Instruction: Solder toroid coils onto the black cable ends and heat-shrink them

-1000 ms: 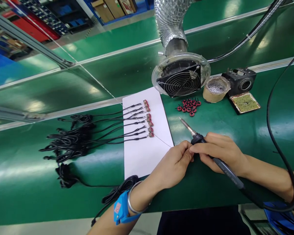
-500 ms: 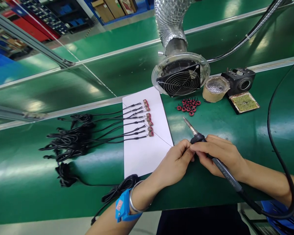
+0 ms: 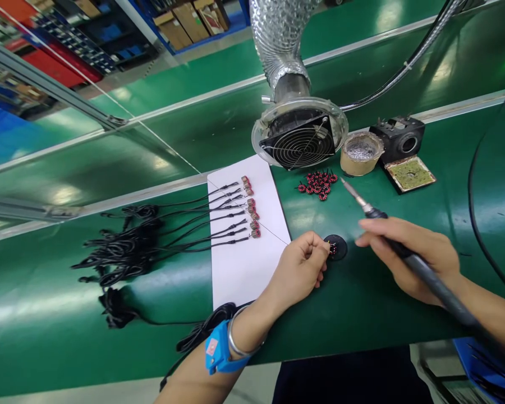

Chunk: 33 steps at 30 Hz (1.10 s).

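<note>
My right hand grips a soldering iron, its bare metal tip pointing up and left towards the red-and-black ring coils. The fingers of my left hand are pinched together. A thin solder wire stretches across the white sheet into that hand. Just past its fingertips lies a round black disc, with a small part with fine wire ends over it. Whether my left fingers also hold that part cannot be made out. On the sheet, several reddish components stand in a column beside black cable ends.
A fume extractor fan hangs over the bench. Behind the coils stand a tub of silvery material, a black iron holder and a yellowish sponge tray. Bundled black cables lie on the left; the iron's cord loops on the right.
My right hand has drawn away to the right from my left, taking the soldering iron with it. The black disc and small part by my left fingertips now show. My view has shifted slightly.
</note>
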### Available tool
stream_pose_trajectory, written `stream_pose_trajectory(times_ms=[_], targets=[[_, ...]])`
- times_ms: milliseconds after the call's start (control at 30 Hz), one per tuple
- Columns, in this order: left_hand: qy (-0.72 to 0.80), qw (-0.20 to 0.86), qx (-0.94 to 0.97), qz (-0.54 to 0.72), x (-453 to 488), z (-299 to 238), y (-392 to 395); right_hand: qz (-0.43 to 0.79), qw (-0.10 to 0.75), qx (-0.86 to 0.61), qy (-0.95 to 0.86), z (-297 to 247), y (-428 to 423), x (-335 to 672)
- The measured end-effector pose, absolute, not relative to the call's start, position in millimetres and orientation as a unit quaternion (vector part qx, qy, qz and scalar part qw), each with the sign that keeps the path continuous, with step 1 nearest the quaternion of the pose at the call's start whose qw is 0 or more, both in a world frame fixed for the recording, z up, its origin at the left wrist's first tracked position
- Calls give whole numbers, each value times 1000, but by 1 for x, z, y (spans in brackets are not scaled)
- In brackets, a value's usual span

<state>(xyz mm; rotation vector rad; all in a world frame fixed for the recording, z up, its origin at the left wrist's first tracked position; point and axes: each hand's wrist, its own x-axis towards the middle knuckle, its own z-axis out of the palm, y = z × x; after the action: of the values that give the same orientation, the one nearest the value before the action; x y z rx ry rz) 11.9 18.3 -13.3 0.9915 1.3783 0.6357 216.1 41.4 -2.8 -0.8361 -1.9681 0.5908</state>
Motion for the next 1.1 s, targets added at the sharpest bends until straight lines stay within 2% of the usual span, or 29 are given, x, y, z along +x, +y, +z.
stream_pose_trajectory(times_ms=[367,1100], targets=[[617,587,450,269,11,-17,13,348,428,-381,-742,-5,28,237],[621,559,486,255,10,-18,12,344,434,-348,-757,-6,22,229]])
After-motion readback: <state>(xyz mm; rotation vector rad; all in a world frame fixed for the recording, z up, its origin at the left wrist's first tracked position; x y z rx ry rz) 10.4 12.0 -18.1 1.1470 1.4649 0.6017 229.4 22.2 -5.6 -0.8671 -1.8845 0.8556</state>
